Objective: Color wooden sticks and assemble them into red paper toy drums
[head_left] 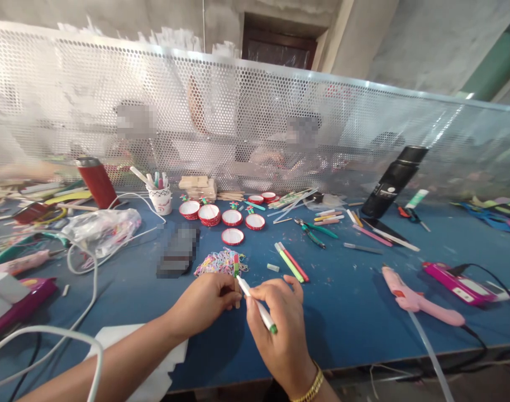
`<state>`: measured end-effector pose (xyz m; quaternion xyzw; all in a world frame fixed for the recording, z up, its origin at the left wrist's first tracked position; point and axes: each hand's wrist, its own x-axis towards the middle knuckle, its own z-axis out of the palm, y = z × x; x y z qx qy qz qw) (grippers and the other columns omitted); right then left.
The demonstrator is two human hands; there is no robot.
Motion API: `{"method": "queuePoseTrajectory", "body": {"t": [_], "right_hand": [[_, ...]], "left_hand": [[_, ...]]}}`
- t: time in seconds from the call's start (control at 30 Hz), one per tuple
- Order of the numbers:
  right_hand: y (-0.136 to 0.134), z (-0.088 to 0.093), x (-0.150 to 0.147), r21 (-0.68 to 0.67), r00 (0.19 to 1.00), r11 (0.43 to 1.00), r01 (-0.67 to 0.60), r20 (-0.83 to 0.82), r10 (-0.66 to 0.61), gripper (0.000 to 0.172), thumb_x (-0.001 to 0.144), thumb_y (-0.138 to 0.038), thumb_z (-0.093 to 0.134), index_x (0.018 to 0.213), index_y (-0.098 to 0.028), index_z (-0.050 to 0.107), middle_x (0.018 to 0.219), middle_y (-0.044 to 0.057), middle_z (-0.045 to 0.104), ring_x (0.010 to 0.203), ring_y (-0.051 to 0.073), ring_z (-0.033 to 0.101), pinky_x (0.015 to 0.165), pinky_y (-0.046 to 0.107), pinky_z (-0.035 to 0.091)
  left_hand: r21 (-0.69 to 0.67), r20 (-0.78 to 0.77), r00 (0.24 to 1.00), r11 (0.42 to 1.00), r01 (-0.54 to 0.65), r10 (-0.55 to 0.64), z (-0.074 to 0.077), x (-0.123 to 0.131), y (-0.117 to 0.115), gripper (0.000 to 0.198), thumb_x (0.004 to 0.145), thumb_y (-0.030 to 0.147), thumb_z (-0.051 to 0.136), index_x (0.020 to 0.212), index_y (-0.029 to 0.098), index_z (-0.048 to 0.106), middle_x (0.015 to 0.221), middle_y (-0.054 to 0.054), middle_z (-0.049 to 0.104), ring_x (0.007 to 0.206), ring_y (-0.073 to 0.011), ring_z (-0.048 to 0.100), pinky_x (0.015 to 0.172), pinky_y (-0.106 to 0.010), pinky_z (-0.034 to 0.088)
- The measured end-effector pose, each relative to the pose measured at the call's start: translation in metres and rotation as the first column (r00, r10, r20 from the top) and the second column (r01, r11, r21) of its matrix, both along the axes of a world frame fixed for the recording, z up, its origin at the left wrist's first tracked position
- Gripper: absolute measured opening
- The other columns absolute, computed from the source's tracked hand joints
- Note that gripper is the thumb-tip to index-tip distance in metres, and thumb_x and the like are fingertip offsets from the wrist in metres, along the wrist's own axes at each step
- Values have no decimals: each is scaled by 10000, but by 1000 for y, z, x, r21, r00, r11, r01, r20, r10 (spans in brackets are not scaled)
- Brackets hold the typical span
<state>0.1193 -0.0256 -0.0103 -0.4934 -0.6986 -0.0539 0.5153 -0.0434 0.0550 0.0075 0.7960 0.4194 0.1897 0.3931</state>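
Blue worktable (pixel 347 324), perforated divider (pixel 255 100), left hand (pixel 204 298) pinching red-green stick (pixel 237 266), right hand (pixel 282 324) pinching white marker (pixel 265 316)

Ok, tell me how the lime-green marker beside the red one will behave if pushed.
The lime-green marker would probably roll, since its barrel looks round and the blue tabletop flat. Pushed toward the red marker close alongside, it would likely nudge that too. Being slim, it seems light.

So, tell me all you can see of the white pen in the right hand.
The pen is a slim marker with a white, plastic-looking barrel and a green rear end. The right hand grips it at a slant, tip forward and to the left. The tip is at the green part of a small stick; whether they touch is too small to tell.
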Motion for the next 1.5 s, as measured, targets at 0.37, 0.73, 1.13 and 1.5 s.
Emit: {"method": "queuePoseTrajectory", "body": {"t": [0.37, 0.73, 1.13, 1.5], "right_hand": [[1, -1, 1, -1, 1000, 1000, 4, -4, -4, 94, 909, -132, 556, 929, -222, 575, 810, -17, 641, 804, 158, 599, 1008, 428, 300], [1, -2, 0, 11, 1000, 1000, 7, -7, -7, 93, 912, -137, 552, 937, -224, 576, 811, -13, 641, 803, 160, 602, 999, 426, 309], [0, -1, 0, 12, 1000, 1000, 4, -5, -4, 96, 913, -133, 552, 936, -223, 577, 811, -13, 639, 803, 158, 601, 1003, 428, 304], [0, -2, 1, 1, 999, 1000, 31, -13, -31, 82, 915, -151, 553, 926, -226, 584, 804, -12, 646, 798, 164, 601, 983, 418, 315]], "left_hand": [[-15, 3, 1000, 1000, -6, 6, 1, 0, -1, 163, 824, 260, 560, 705, 193, 649, 655, 24, 650, 627, -130, 596, 574, -212, 413], [-14, 2, 1000, 1000, -17, 17, 2, -1, -3, 147, 808, 220, 550, 699, 194, 646, 658, 26, 654, 624, -129, 593, 575, -216, 413], [-5, -13, 1000, 1000, -18, 18, 2, 0, -3, 162, 820, 256, 557, 698, 197, 647, 656, 28, 644, 626, -129, 585, 576, -216, 401], [-10, -14, 1000, 1000, -20, 20, 2, 0, -2, 185, 833, 286, 560, 705, 198, 662, 643, 27, 633, 621, -129, 588, 578, -216, 406]]}}
